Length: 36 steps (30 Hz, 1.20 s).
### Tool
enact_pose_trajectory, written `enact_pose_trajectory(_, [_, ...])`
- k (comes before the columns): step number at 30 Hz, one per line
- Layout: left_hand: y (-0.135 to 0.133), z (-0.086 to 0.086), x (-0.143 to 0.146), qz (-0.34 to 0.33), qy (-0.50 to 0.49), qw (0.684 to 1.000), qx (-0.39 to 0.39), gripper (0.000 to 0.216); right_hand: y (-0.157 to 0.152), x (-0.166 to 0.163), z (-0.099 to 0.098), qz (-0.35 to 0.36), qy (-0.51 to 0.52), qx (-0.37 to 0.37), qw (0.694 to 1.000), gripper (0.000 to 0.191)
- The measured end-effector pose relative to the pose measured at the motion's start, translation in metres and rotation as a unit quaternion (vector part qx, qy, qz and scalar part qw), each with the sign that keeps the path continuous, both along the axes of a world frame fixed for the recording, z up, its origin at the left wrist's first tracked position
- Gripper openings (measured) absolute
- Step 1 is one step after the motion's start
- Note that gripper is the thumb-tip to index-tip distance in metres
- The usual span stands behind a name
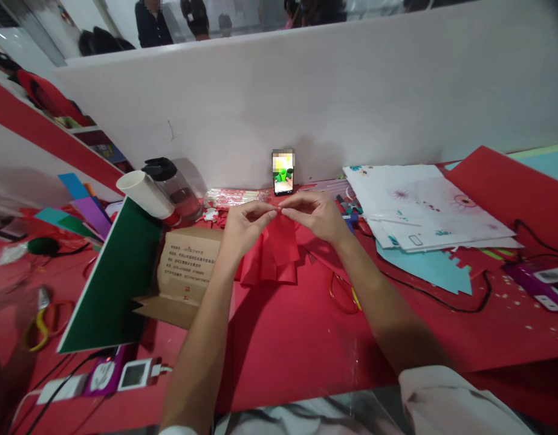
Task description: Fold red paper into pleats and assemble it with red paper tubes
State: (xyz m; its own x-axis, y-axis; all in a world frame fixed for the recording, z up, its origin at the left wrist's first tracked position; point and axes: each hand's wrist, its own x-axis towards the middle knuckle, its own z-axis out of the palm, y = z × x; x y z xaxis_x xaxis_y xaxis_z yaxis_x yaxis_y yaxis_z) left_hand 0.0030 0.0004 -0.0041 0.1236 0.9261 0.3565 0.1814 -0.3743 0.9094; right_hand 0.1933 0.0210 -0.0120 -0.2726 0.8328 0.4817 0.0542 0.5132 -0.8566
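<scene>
My left hand (246, 225) and my right hand (318, 215) meet above the middle of the red table, thumbs and forefingers pinched close together. Between them hangs a piece of red paper (284, 241), its top edge in both pinches. More red paper pieces (256, 266) lie under and beside it, partly hidden by my left hand. Past my hands a phone (283, 173) leans upright against the white partition, its screen lit with green shapes. Scissors with red and yellow handles (344, 294) lie just below my right wrist, partly covered by the forearm.
On the left stand a green board (113, 284), an opened cardboard box (188, 266), a paper cup (147, 196) and a dark-lidded bottle (181, 190). Other scissors (43, 323) lie far left. White printed sheets (424, 205) and a black cable (442, 302) are on the right.
</scene>
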Motion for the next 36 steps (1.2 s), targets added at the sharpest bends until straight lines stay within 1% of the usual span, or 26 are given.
enact_pose_trajectory(7, [-0.002, 0.002, -0.002, 0.032, 0.036, 0.999, -0.012, 0.012, 0.000, 0.002, 0.001, -0.013, -0.034, -0.005, 0.999, 0.016])
enact_pose_trajectory(9, [-0.002, 0.001, -0.002, 0.029, 0.051, 0.998, -0.008, 0.013, 0.001, 0.002, 0.000, -0.015, -0.037, -0.009, 0.999, 0.017])
enact_pose_trajectory(13, [0.000, -0.003, -0.001, 0.011, 0.102, 0.995, 0.020, 0.016, 0.003, 0.003, -0.003, -0.014, -0.048, -0.021, 0.999, 0.017])
enact_pose_trajectory(18, [0.003, -0.010, -0.001, 0.038, 0.143, 0.989, 0.030, 0.015, 0.006, 0.005, -0.005, 0.008, -0.066, -0.023, 0.998, 0.018])
enact_pose_trajectory(22, [0.005, -0.012, -0.002, 0.035, 0.168, 0.984, 0.039, 0.015, 0.006, 0.004, -0.005, -0.005, -0.091, -0.012, 0.996, 0.020])
enact_pose_trajectory(25, [0.007, -0.013, -0.002, 0.021, 0.160, 0.986, 0.031, 0.017, 0.005, 0.005, -0.003, -0.022, -0.101, -0.012, 0.995, 0.019])
enact_pose_trajectory(29, [0.008, -0.016, -0.002, 0.012, 0.122, 0.992, 0.016, 0.022, 0.006, 0.007, -0.002, -0.041, -0.109, -0.012, 0.993, 0.016])
enact_pose_trajectory(32, [0.008, -0.016, -0.002, 0.023, 0.115, 0.993, 0.015, 0.021, 0.006, 0.007, -0.002, -0.033, -0.111, -0.014, 0.993, 0.015])
enact_pose_trajectory(36, [0.006, -0.012, -0.001, 0.024, 0.130, 0.991, 0.028, 0.019, 0.006, 0.005, -0.003, -0.013, -0.100, -0.023, 0.995, 0.014])
